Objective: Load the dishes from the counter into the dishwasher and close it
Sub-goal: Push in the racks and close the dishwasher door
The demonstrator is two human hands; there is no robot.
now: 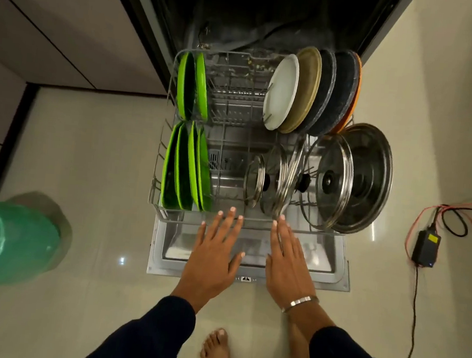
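Observation:
The dishwasher's lower rack point(225, 216) is pulled out over the open door point(249, 277). Green plates point(186, 166) stand along its left side. A white plate point(282, 93) and several brown and dark plates stand at the back right. Glass lids point(332, 184) and a steel lid point(370, 179) stand at the front right. My left hand point(214, 251) and my right hand point(286, 254) reach forward with straight fingers. Their fingertips lie at the rack's front rail and hold nothing.
A green bin point(4, 241) stands on the floor at the left. A black power adapter point(425, 248) with red and black cables lies on the floor at the right. Cabinet fronts rise at the left. My bare foot point(217, 351) stands below the door.

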